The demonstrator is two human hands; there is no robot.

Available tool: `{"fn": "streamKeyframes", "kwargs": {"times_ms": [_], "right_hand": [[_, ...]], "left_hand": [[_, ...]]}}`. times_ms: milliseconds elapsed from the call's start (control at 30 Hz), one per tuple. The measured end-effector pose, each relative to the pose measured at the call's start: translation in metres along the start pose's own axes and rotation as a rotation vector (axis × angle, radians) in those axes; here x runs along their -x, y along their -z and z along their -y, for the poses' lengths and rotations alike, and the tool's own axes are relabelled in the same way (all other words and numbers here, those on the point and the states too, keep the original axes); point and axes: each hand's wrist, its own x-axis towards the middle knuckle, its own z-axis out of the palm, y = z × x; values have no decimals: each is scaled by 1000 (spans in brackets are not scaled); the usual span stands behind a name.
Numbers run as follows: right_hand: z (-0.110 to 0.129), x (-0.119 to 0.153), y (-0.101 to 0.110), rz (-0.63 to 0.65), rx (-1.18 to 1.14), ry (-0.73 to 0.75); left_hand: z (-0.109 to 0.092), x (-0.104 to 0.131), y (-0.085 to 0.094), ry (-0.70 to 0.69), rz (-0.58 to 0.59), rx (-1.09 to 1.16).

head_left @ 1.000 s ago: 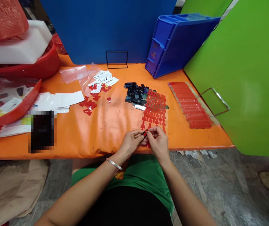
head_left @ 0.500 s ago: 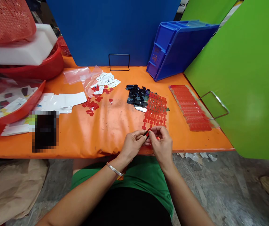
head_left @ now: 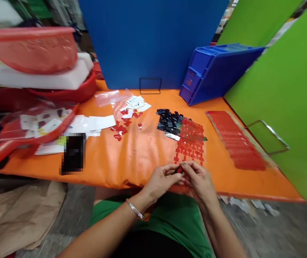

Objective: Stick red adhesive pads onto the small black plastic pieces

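Note:
My left hand (head_left: 165, 178) pinches a small black piece with a red sticker (head_left: 179, 169) close to the table's front edge. On the same piece, the thumb and fingertips of my right hand (head_left: 198, 175) press from the other side. Just beyond the hands lies a sheet of red T-shaped stickers (head_left: 192, 147) in rows. A heap of small glossy black pieces (head_left: 169, 120) overlaps the upper left of that sheet. The fingers hide most of the held piece.
Loose red stickers (head_left: 120, 129) and printed white cards (head_left: 137, 103) lie left of centre. Further left are a blurred-out dark object (head_left: 74, 152) and red baskets (head_left: 43, 136). A blue crate (head_left: 212, 71) leans at the back right, near a red strip sheet (head_left: 236, 139) and green panel (head_left: 290, 89).
The whole view has shifted, so the table and its things appear lower and further right. Both hands stay together on the black piece, its red sticker now more covered by fingers.

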Motion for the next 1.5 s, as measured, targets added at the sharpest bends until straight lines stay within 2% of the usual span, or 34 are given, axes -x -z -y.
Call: {"fn": "streamKeyframes", "kwargs": {"times_ms": [133,233,333,400,467,500,600,700,767,800,867,933,1000,1067,1167,1233,1300,1400,1500], "right_hand": [[-10,-6,-6,-37,99,77],[-17,-12,-5,-135,320,202],[-23,-17,6,-179,503,390],[-25,-19,16,-176,604,528],[-27,-19,25,-180,687,639],[-27,-20,29,-188,718,682],[-25,-23,41,-238,793,771],[-20,-31,53,-343,874,805],[-19,-38,64,-409,902,776],[-19,-42,69,-434,896,746],[-20,-48,79,-459,837,677],[-22,-50,85,-463,771,630],[-24,-47,88,-447,755,624],[-23,-39,87,-410,796,635],[-17,-23,87,-300,843,612],[-13,-13,89,-229,830,550],[-11,-5,93,-189,818,489],[-10,2,98,-125,842,445],[-11,3,97,-12,914,430]], "left_hand": [[7,-3,3,40,-112,12],[4,-7,19,25,-157,-36],[-21,-4,53,-66,-270,-225],[-44,5,83,-172,-413,-469],[-66,19,115,-306,-570,-807],[-75,27,130,-313,-643,-948],[-88,48,168,-209,-816,-1257],[-86,56,187,-261,-894,-1510],[-79,49,183,-314,-883,-1499],[-73,43,174,-314,-835,-1419],[-59,25,148,-277,-632,-1159],[-41,5,113,-222,-379,-886],[-25,-13,77,-179,-200,-740],[-12,-25,46,-204,-124,-783],[2,-31,15,-351,-36,-1074],[11,-29,3,-432,55,-1219],[21,-27,-1,-475,144,-1270],[32,-26,0,-514,221,-1288],[37,-28,4,-538,236,-1289]]}}
